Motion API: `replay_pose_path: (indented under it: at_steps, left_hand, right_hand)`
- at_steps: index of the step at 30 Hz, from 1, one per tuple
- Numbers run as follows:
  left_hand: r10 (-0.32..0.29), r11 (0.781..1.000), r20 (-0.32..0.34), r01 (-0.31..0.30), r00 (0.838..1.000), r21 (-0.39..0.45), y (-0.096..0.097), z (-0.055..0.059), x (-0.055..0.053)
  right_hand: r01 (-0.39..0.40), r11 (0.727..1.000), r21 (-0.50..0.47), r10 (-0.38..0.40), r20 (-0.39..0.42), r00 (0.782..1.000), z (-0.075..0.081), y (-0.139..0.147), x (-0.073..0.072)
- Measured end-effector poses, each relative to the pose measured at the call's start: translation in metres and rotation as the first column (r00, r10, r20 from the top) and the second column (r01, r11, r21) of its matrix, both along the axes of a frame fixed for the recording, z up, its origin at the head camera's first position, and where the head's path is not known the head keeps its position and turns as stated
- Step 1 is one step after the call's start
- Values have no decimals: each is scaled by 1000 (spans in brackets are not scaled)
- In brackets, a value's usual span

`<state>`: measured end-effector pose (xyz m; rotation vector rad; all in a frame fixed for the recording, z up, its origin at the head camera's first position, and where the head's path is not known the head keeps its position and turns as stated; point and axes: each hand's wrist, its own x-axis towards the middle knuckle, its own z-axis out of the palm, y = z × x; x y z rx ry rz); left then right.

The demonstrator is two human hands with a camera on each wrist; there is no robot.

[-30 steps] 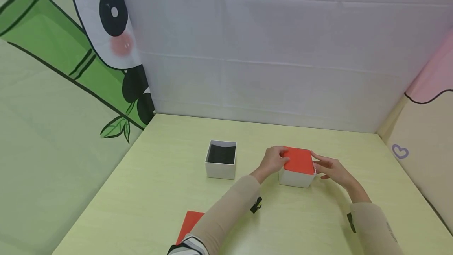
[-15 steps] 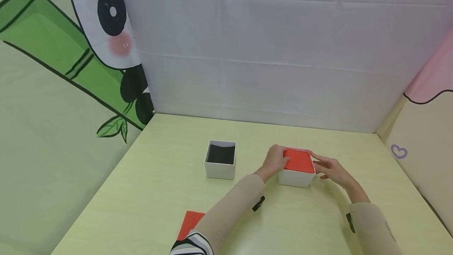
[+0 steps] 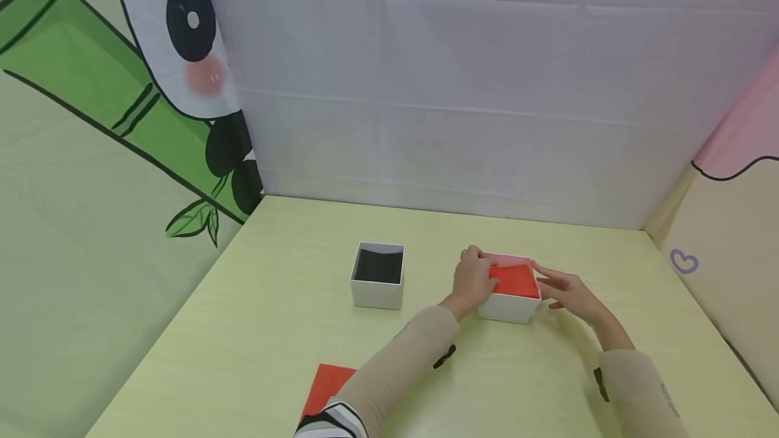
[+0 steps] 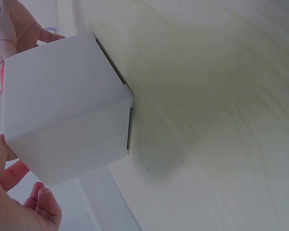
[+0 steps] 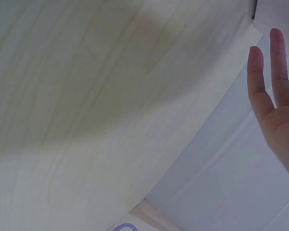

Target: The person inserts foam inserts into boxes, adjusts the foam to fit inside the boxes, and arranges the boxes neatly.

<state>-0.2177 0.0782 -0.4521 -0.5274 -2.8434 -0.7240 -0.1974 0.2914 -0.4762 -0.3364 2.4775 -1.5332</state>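
Note:
A white box [image 3: 508, 308] stands at the right of the table, with a red sheet [image 3: 516, 282] in its top. The sheet's far side lies below the rim, showing a strip of inner wall. My left hand [image 3: 473, 282] pinches the sheet's left side, with its thumb over the red; the exact contact is partly hidden. In the left wrist view its other fingers [image 4: 47, 204] curl beside the box. My right hand [image 3: 569, 295] touches the box's right side, and the right wrist view shows its fingers [image 5: 279, 72] straight and spread.
A second white box [image 3: 377, 294] with a black inside stands left of the hands. Another red sheet [image 3: 328, 384] lies near the front, partly under the left sleeve. A pale wall cloth [image 3: 426, 107] hangs behind the table [image 3: 243, 357].
The red sheet has sunk at its far side, from lying level over the box top to below the rim. My left hand moved slightly with it. The right hand stays at the box's side.

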Motion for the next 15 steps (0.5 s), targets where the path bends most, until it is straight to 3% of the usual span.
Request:
replay_pose_path:
  at_steps: [4,8,12,15]
  left_hand:
    - [-68,995,-123,59,990,-77,0,-2,2]
    - [-215,969,-218,180,952,-166,0,-3,6]
    - [-313,936,-217,262,925,-235,2,-2,10]
    - [-323,924,-177,270,930,-272,4,-2,12]
  right_hand:
    - [-4,1000,-11,4,-8,1000,-1,0,1]
    - [-24,999,-26,23,-42,999,-2,1,1]
    - [-35,998,-47,33,-56,998,-2,2,1]
    - [-40,997,-61,37,-48,998,-2,2,1]
